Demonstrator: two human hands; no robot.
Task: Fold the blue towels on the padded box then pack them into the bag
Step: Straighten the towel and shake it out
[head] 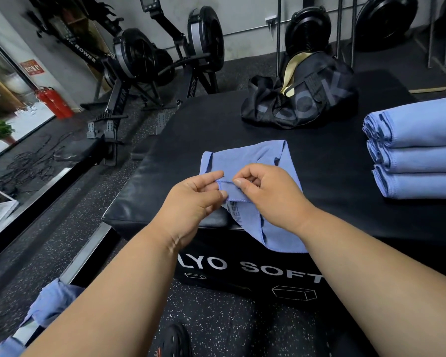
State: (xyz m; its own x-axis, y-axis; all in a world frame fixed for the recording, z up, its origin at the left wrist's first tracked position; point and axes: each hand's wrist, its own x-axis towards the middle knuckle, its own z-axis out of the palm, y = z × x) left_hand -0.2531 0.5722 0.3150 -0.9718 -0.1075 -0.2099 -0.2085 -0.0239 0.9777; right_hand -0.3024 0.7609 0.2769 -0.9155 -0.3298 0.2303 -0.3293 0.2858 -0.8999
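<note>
A blue towel (252, 157) lies partly spread on the black padded box (327, 155), with its near part hanging over the box's front edge. My left hand (195, 199) and my right hand (268, 191) both pinch the towel's near hem, close together, above the front edge. Three folded blue towels (417, 148) sit stacked at the right of the box. The black bag (299, 99) stands open at the back of the box, showing a pale lining.
More blue cloth (49, 302) lies low at the left by the floor. Rowing machines (144, 60) stand behind the box at the left. A red fire extinguisher (53, 101) is by the window. Speckled rubber floor surrounds the box.
</note>
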